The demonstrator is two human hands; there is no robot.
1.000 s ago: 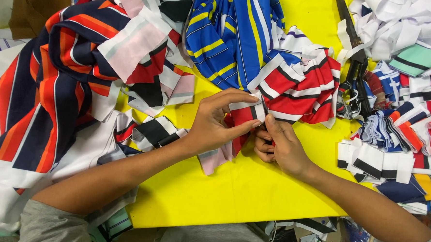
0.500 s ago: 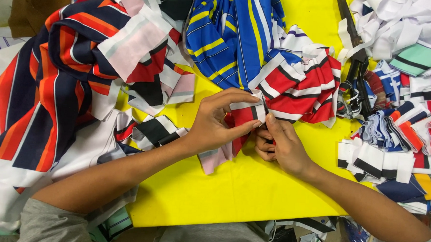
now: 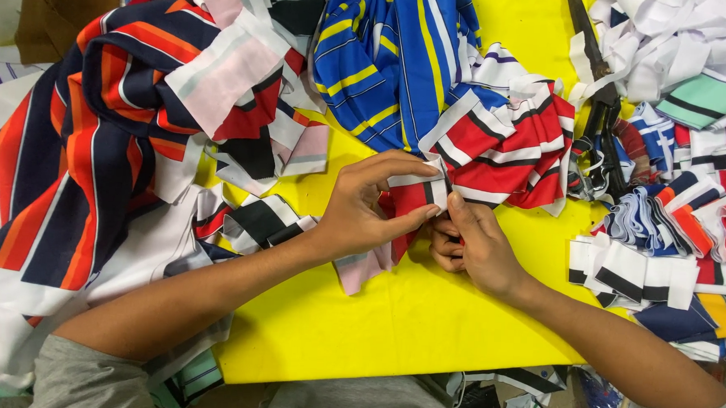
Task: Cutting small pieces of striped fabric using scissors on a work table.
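— Two hands at work here. What lies furthest left?

— A big navy, orange and red striped cloth (image 3: 80, 134), heaped over white fabric at the left edge of the yellow surface (image 3: 406, 328). A pale pink strip (image 3: 226, 76) lies across its top.

— And next to that?

— Black-and-white striped scraps (image 3: 256, 220), just beside the left forearm. Above them, toward the middle, a blue cloth with yellow stripes (image 3: 386, 58) hangs down onto the surface.

— Where is the left hand?

— The left hand (image 3: 363, 212) sits near the middle, thumb below and fingers arched above, its grip pinched on a red, white and black striped fabric piece (image 3: 416, 194). That piece is at the centre of the surface, at the lower edge of a red-and-white striped pile (image 3: 504, 145).

— The right hand?

— The right hand (image 3: 471, 245) is just beside the left, touching the same fabric piece from below. Its thumb points up against the strip and the fingers curl under; the grip is narrow, holding the piece's lower part.

— Further right?

— Dark scissors (image 3: 599, 133) lie at the right edge of the surface, blades pointing up. Beyond them, stacked striped collar strips (image 3: 645, 273) in white, navy and orange, with loose white strips (image 3: 672, 46) above.
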